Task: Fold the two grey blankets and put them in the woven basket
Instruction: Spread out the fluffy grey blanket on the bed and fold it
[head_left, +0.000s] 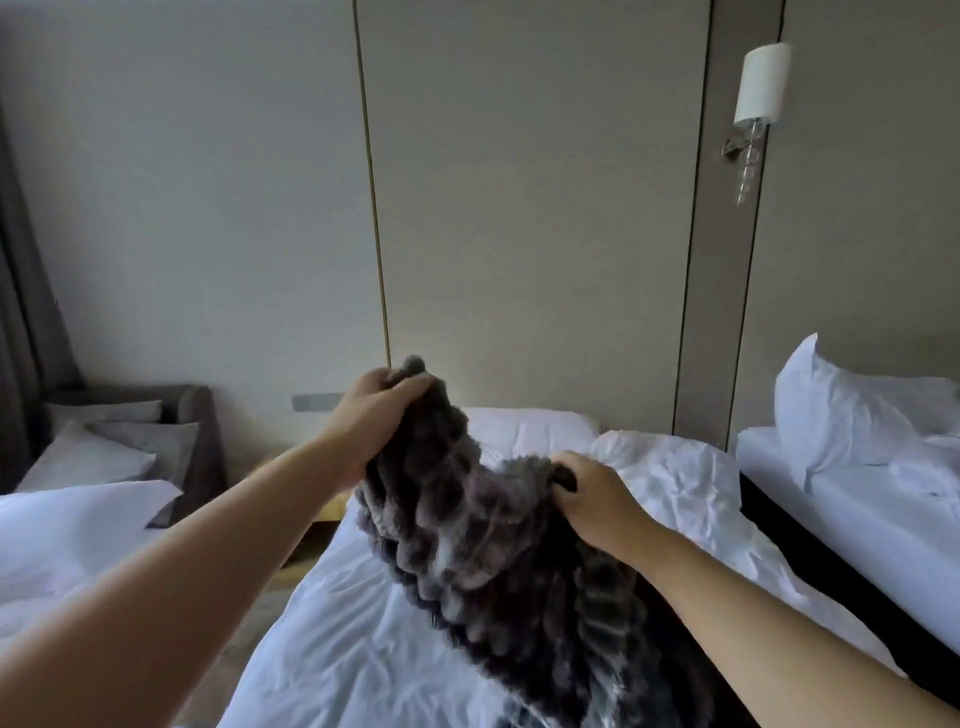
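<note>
The person's left hand (375, 410) and right hand (592, 496) each clamp their grip on an edge of a dark grey ribbed plush blanket (483, 561), lifted above the white-sheeted bed (332, 623). Folding is just beginning; next, probably, finding matching corners. No basket shows.

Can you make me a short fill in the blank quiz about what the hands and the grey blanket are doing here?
1. Both hands grip the grey ____.
2. The left hand is held ____ than the right hand.
3. The blanket hangs over a bed with ____ sheets.
4. A wall lamp hangs at the upper ____.

Missing words: blanket; higher; white; right
</note>
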